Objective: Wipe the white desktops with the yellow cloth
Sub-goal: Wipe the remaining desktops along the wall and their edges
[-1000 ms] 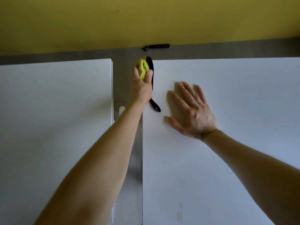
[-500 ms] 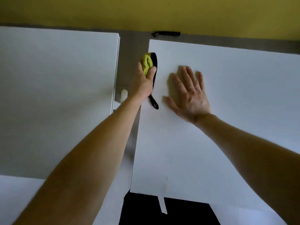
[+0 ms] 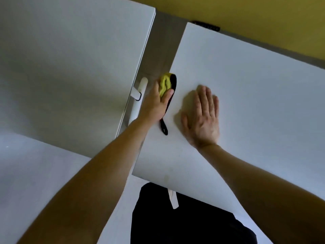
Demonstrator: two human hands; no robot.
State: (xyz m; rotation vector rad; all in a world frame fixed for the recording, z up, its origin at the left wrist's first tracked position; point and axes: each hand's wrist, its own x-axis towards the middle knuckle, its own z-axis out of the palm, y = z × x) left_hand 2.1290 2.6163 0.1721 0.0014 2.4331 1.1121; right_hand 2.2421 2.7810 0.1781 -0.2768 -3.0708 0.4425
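Bare all the way here: left forearm (image 3: 109, 164) and right forearm (image 3: 255, 176) uncovered, left hand (image 3: 154, 104) and right hand (image 3: 202, 117) likewise. Just below the right desktop (image 3: 246, 85) edge, a black garment (image 3: 184, 224), with a short white strip (image 3: 173, 199) across it.

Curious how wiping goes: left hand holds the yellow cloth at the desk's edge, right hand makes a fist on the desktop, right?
No fist: the head view shows the right hand lying flat, fingers straight, on the desktop. The rest holds.
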